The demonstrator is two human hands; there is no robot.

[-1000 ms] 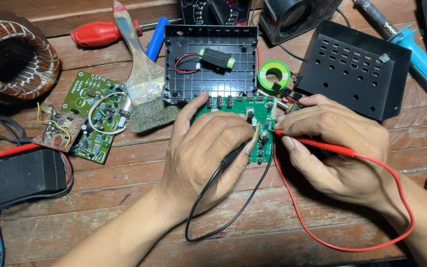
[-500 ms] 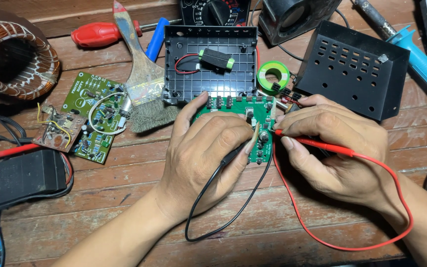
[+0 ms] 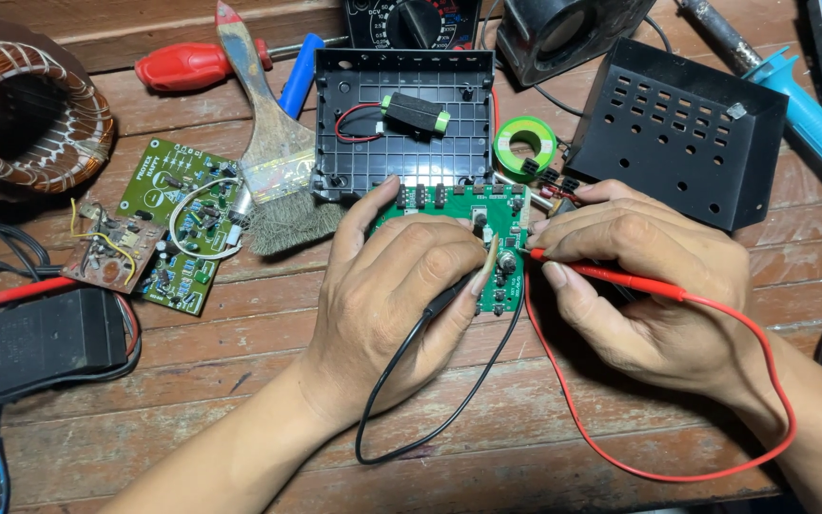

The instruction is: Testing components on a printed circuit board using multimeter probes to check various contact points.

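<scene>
A green circuit board (image 3: 487, 211) lies on the wooden table, partly under both hands. My left hand (image 3: 401, 286) rests on it and grips a black test probe (image 3: 449, 293), whose black lead loops down toward me. My right hand (image 3: 649, 276) pinches a red test probe (image 3: 611, 276), its tip touching the board's right edge. The red lead curls round my right wrist. The probes' tips are mostly hidden by my fingers.
Behind the board are an open black case half (image 3: 411, 124) with a small black-and-green part, a solder reel (image 3: 525, 143), a black vented cover (image 3: 687, 133) and a multimeter (image 3: 411, 21). Left: a paintbrush (image 3: 273, 162), red screwdriver (image 3: 192, 67), two more circuit boards (image 3: 178, 219), a copper coil (image 3: 26, 119).
</scene>
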